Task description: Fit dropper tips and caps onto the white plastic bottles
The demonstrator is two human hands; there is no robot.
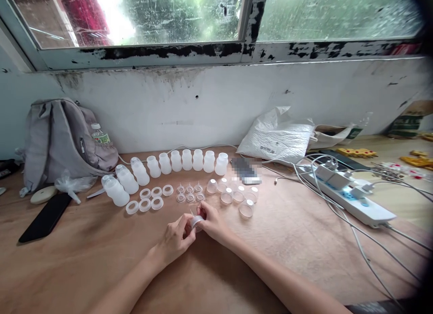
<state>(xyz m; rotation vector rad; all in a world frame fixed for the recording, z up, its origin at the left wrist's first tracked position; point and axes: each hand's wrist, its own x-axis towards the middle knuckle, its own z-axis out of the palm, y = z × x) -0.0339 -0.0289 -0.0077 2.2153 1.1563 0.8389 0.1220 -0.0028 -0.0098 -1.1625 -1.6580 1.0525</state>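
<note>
My left hand (176, 236) and my right hand (210, 220) meet low over the table, both closed round one white bottle collar ring (196, 222). A thin clear tip, apparently of a nipple, rises from the ring between my fingers; the rest of it is hidden. Just beyond lie several clear bottle nipples (190, 197) in two short rows. Several loose collar rings (145, 205) rest to their left. To their right stand several clear dome caps (246, 208). Behind these curves a line of frosted baby bottles (176, 161); the leftmost ones, such as this bottle (115, 190), have tops on.
A grey backpack (64, 133) and a black phone (45, 218) are at the left. White plastic bag (275, 136) and a pixelated phone-like object (246, 170) lie behind the caps. On the right, a power strip (352, 199) trails cables across the table (297, 242).
</note>
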